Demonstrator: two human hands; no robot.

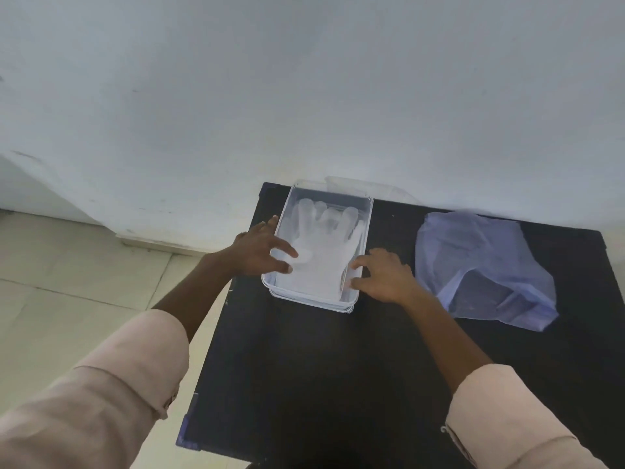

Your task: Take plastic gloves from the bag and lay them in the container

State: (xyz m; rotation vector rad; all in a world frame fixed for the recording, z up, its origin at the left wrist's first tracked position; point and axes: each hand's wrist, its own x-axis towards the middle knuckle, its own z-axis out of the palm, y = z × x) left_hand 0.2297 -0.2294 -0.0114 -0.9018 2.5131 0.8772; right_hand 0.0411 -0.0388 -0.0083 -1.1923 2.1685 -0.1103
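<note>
A clear rectangular container is sitting on a black table, close to the table's far edge and towards its far left corner. Translucent plastic gloves are lying flat inside it, finger shapes pointing at the far wall of the container and the cuff end reaching towards its near wall. How many gloves are stacked there cannot be told.

The left hand is reaching in over the container's left wall, its fingers spread apart; two fingertips are resting on the left side of the gloves, about halfway along their length, while the thumb is lying outside along the left rim. It is pressing down rather than pinching anything. The right hand is sitting at the container's near right corner, fingers curled and slightly parted, the fingertips touching the right rim and wall; whether they are touching the gloves too cannot be told. The gloves are therefore lying between the two hands, slightly further from the person than either palm.

A pale blue plastic bag is lying crumpled on the right half of the table, near its far edge, just beside the right hand and apart from the container. Both forearms are stretching forward out of light pink sleeves. A white wall is rising behind the table's far edge.
</note>
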